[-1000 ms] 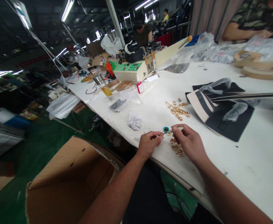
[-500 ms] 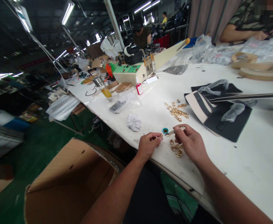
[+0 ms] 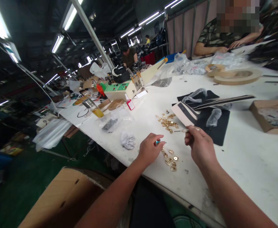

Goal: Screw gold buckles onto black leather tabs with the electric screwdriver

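Note:
My left hand (image 3: 150, 148) hovers near the table's front edge with thumb and forefinger apart, and I see no piece between them. A small blue cap (image 3: 157, 142), partly hidden, shows in the gap of those fingers. My right hand (image 3: 200, 144) is closed on a thin pointed tool (image 3: 178, 131) with a pale handle, its tip aimed left. Several gold metal fittings (image 3: 169, 161) lie loose just right of my left hand. A larger heap of gold fittings (image 3: 168, 122) lies farther back, beyond the tool's tip.
Black panels (image 3: 216, 126) with a pale flap lie right of the heap. Crumpled white paper (image 3: 127, 140), a plastic bag (image 3: 120, 118), a red bottle (image 3: 129, 104) and a green-topped machine (image 3: 120, 88) stand leftward. An open carton (image 3: 58, 193) is below. A co-worker sits across the table.
My left fingers have parted and no longer pinch the small gold fitting. My right hand has drawn the tool away from the blue cap, to the right. The camera view has turned right.

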A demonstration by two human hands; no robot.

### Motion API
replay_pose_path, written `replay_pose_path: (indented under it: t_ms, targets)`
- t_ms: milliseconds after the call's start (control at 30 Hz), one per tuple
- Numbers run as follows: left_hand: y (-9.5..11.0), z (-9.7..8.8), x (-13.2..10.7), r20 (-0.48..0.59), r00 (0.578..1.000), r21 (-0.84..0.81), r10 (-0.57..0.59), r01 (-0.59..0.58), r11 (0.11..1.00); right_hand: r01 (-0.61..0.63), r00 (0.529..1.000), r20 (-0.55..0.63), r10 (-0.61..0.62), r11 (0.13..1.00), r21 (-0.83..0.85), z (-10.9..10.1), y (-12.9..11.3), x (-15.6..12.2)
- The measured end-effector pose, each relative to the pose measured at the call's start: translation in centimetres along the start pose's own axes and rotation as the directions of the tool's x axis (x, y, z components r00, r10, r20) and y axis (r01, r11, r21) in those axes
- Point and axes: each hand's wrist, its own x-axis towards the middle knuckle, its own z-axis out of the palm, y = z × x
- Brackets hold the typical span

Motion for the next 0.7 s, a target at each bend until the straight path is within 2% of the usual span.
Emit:
replay_pose_path:
  t_ms: [133,300,467,700]
  targets:
    - [0.7,1.4,5.0,0.177,0.983,0.278,0.052,-0.101,0.955,-0.045,0.997,-0.059,0.052,0.992,0.116,0.0,-0.6,0.5]
    - [0.2,3.3,8.6,0.294,0.952,0.36,0.085,-0.193,0.913,-0.058,0.996,-0.063,0.068,0.987,0.149,0.2,-1.1,0.7]
    - [-0.3,4.4,9.9,0.301,0.951,0.387,0.071,-0.19,0.903,-0.077,0.995,-0.048,0.086,0.983,0.167,0.2,-1.2,0.8]
    - [0.1,5.6,9.7,0.242,0.967,0.362,0.08,-0.166,0.917,-0.096,0.994,-0.031,0.103,0.982,0.165,0.2,-1.3,0.7]
